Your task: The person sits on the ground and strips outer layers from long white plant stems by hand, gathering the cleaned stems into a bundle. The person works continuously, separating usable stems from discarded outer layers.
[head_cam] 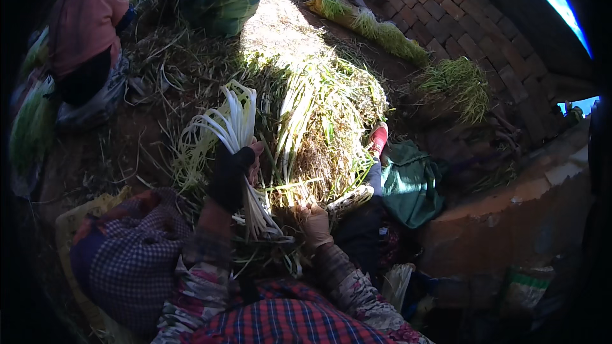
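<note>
My left hand, in a dark fingerless glove, is closed around a bunch of long pale-stemmed plants. Its thin stalks fan out above the fist and its ends hang below it. To the right, my right hand, in a light tan glove, has its fingertips at the lower edge of a large heap of green, leafy stalks with brown, dry parts. Whether those fingers pinch a stalk is unclear. A few pale stalks lie between both hands.
A person in a pink top sits at upper left beside green bundles. A green cloth or sack lies right of my leg and red shoe. Bundles line the brick paving. A checked cloth bundle lies at left.
</note>
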A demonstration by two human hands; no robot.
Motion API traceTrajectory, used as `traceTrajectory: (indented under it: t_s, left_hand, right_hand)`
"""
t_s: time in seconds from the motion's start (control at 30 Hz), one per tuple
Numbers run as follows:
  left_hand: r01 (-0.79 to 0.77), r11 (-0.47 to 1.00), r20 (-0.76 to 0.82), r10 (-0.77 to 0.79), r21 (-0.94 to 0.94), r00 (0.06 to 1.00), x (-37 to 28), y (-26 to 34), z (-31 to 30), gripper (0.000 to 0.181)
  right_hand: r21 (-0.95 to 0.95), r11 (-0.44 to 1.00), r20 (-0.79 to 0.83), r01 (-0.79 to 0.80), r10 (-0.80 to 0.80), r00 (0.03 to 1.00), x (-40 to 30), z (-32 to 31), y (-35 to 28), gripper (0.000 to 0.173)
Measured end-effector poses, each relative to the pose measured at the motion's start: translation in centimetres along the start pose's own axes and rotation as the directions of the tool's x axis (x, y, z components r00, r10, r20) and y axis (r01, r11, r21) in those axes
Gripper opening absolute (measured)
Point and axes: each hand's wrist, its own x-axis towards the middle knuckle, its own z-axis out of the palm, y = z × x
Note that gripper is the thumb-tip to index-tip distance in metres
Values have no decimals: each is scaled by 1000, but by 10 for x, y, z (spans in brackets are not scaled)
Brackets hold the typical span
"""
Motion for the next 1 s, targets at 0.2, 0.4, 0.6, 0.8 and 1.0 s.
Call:
traceTrajectory:
  t_s: [0.2, 0.4, 0.6, 0.8, 1.0]
  left_hand:
    - [4, 986, 63, 6, -166, 998, 13, -18, -28, 15]
    - [72, 993, 56, -66, -98, 996, 13, -33, -18, 18]
    - [26, 996, 43, -30, 82, 999, 16, -52, -9, 39]
    - [-3, 919, -96, 44, 395, 994, 21, -80, -16, 46]
    - [-18, 948, -43, 33, 317, 999, 19, -80, -25, 44]
  right_hand:
    - [-476, 842, 55, 255, -261, 964, 58, 5, 57, 19]
    - [300, 941, 298, -158, 65, 952, 21, 7, 1, 7]
    - [-30, 970, 317, 240, -218, 923, -7, 16, -38, 14]
    - [-9, 998, 299, 65, -60, 952, -22, 17, -68, 16]
    - [-45, 960, 245, 277, -258, 935, -22, 25, -72, 16]
